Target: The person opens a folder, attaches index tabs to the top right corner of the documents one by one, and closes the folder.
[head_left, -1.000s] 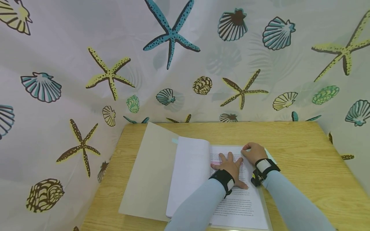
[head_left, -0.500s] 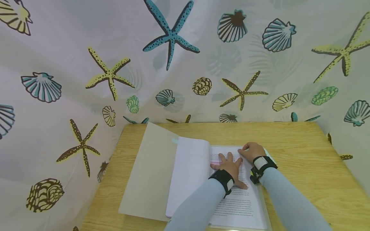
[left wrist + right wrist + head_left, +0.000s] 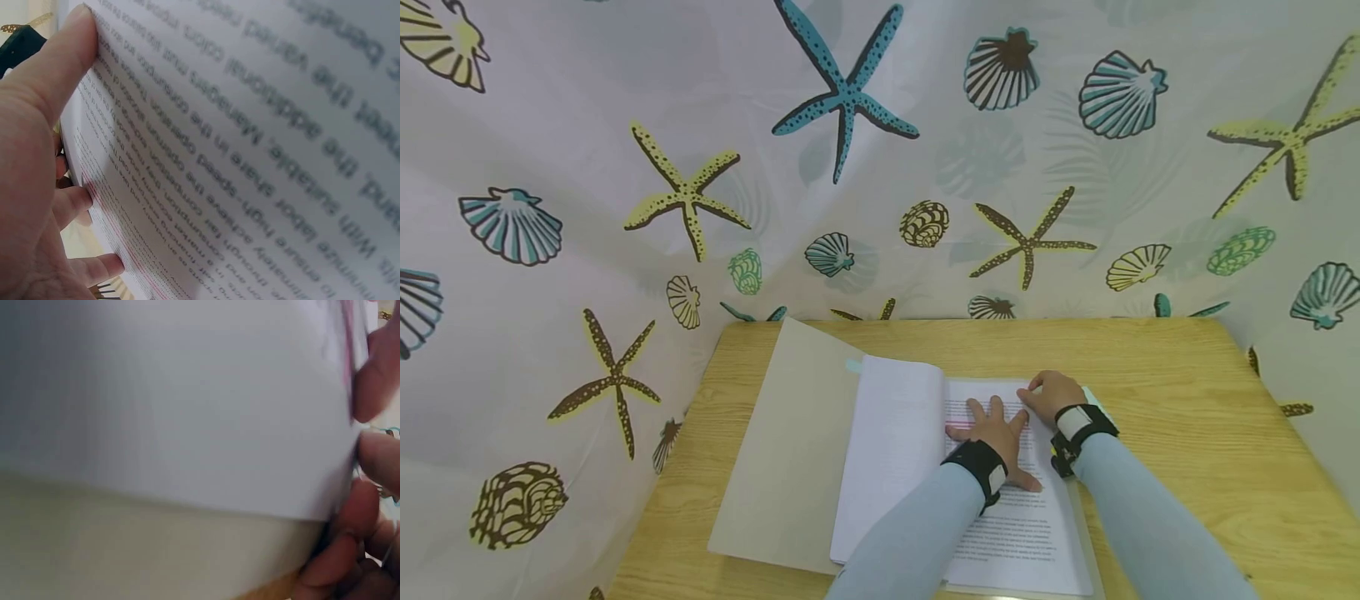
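Observation:
A bound document lies unfolded, its beige cover point(image 3: 790, 450) and a turned stack of white pages point(image 3: 891, 450) on the left. Printed lines with a pink-marked strip show on the right-hand page point(image 3: 1011, 542). My left hand point(image 3: 996, 437) rests on this page with its fingers spread; its thumb lies along the text in the left wrist view. At the page's upper right corner is my right hand point(image 3: 1051, 398), thumb and forefinger tips pinched together at the paper's edge. The right wrist view shows these fingertips point(image 3: 378, 453) close up, the other fingers curled below.
A pale blue tab point(image 3: 853, 365) sticks out at the top of the turned pages. Another pale blue piece point(image 3: 1093, 402) shows beside my right wrist. The wooden table point(image 3: 1187, 433) meets a shell-and-starfish curtain point(image 3: 880, 275) behind and at both sides.
My right hand has shifted slightly left along the top of the page, then held nearly still. The left hand has stayed spread in place.

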A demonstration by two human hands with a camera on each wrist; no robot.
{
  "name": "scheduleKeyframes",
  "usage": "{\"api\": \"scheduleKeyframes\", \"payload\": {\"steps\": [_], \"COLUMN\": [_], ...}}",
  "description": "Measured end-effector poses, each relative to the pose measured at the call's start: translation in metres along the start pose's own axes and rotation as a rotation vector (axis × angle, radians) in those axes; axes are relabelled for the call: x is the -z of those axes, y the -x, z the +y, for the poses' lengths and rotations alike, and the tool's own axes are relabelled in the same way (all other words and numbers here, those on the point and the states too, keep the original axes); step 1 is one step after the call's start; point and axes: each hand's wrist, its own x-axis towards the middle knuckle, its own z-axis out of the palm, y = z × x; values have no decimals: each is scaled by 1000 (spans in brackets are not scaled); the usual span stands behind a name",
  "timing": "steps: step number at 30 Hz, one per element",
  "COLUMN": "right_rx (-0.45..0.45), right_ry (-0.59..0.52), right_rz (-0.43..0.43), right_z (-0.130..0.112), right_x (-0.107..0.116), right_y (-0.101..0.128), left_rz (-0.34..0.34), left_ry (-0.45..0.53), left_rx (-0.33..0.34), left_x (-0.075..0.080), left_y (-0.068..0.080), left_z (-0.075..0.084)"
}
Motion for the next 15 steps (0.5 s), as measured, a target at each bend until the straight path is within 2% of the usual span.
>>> {"api": "scheduleKeyframes", "payload": {"steps": [10,15], "right_rx": [34,45], "right_ry": [8,19], "right_rz": [-33,-57], "right_z": [7,7], "right_x": [0,3], "right_y": [-2,-2], "left_rz": [14,23], "left_ry": [-34,-20], "left_rx": [2,0], "left_x": [-4,-2], "left_y": [-3,-2], "left_z": [1,1]}}
